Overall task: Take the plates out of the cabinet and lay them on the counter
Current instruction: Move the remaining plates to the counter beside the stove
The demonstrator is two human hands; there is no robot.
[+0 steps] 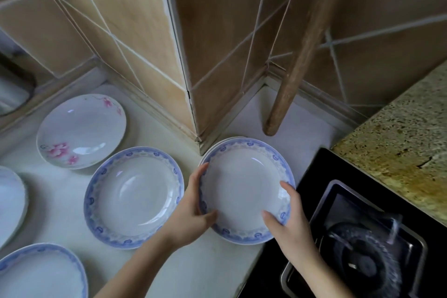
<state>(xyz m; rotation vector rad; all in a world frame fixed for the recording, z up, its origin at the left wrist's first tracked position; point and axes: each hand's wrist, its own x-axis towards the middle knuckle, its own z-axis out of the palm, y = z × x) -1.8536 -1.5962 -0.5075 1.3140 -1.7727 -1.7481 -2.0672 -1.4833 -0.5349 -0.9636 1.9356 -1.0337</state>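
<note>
I am at the step of laying down: my left hand (191,210) and my right hand (287,220) hold the round white porcelain plate with the blue patterned border (244,191) by its two sides, low over the pale white desk (210,264), close to the corner of the brown tiled wall (135,19). A second rim shows just behind this plate, so I think I carry two plates stacked, but I cannot tell it for sure, and I also cannot tell if the bottom touches the desk already. My left fingers (202,170) curl around the left rim with the thumb on the border near me; my right fingers (286,189) are clamped on the right rim in the same way. Both forearms come up from the bottom edge, wrists a little bent inward. Beside it lie another blue-bordered plate (133,198) and a white plate with pink flowers (81,130). The next move, in my judgement, asks to lower it flat without knocking the neighbour plate, keeping away from the black stove (326,176) at right, then loosen both grips
</note>
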